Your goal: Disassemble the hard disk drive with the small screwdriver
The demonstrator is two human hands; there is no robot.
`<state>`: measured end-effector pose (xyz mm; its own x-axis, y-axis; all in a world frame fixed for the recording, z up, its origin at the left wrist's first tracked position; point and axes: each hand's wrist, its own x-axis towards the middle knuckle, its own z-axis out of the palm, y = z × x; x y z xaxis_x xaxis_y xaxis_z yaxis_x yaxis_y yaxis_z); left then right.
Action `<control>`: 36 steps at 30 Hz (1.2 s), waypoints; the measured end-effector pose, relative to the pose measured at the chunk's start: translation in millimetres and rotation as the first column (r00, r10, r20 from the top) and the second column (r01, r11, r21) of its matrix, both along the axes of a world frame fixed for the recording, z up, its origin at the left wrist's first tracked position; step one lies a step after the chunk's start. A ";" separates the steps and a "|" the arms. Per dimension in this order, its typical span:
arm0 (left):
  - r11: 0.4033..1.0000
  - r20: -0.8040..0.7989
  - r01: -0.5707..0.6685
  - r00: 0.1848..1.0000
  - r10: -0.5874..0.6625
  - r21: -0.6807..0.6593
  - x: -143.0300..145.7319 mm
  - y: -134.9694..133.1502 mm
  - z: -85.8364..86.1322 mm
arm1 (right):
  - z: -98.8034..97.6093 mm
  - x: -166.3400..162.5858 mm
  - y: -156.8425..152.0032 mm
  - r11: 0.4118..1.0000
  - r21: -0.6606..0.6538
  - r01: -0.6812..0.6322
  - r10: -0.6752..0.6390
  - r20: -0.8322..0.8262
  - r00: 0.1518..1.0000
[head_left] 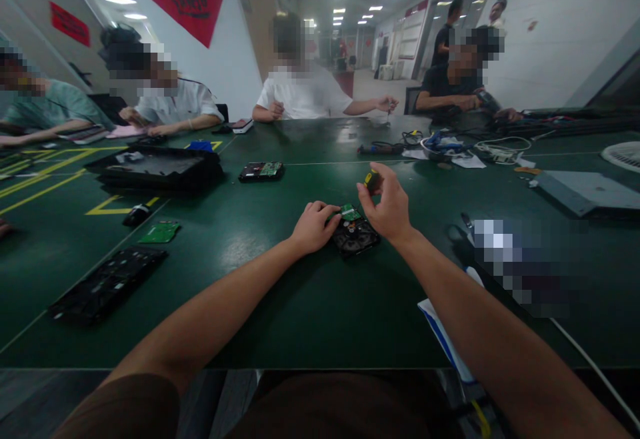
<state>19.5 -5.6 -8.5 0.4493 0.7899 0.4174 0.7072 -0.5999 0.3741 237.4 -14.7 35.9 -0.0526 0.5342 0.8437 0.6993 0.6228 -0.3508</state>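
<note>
A black hard drive with a green circuit board at its far end lies on the green table in front of me. My left hand grips its left edge, fingers on the board side and thumb nearer me. Over the drive's right side, my right hand is closed around the yellow-and-black handle of a screwdriver. The screwdriver's shaft and tip cannot be made out. Farther off, to the left, lies a second hard drive with its green board facing up.
To the left are a black tray, a mouse, a loose green board and a black panel. Cables, a grey metal box and a blurred-out object lie right. Several people sit across the table.
</note>
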 end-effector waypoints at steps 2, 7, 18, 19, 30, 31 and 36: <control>1.000 0.002 -0.002 1.000 0.002 -0.003 -0.1 -0.4 0.1 | 0.3 0.4 -0.1 1.000 0.008 -0.004 0.004 0.010 1.000; 1.000 0.007 0.002 1.000 -0.002 0.002 -0.3 -0.2 -0.9 | 0.3 1.2 -0.2 1.000 -0.007 -0.001 0.001 0.005 1.000; 1.000 0.000 0.001 1.000 -0.001 -0.006 0.2 0.3 -0.4 | 1.2 0.3 -2.7 1.000 -0.015 -0.003 0.003 0.005 1.000; 1.000 0.000 -0.001 1.000 0.001 -0.006 0.2 0.1 -0.1 | 1.1 0.9 -2.1 1.000 -0.010 0.004 -0.004 0.002 1.000; 1.000 0.000 -0.017 1.000 0.017 0.023 0.8 -1.3 0.1 | 2.2 7.0 3.2 0.997 0.056 0.049 -0.048 -0.024 0.999; 0.998 0.011 -0.035 0.999 0.035 0.049 1.8 -2.8 3.3 | 2.5 7.5 3.9 0.996 0.052 0.067 -0.066 -0.032 0.997; 0.925 0.176 -0.046 0.984 -0.023 0.378 28.6 -28.5 44.5 | -9.3 13.8 18.0 0.991 -0.045 0.124 -0.129 -0.123 0.984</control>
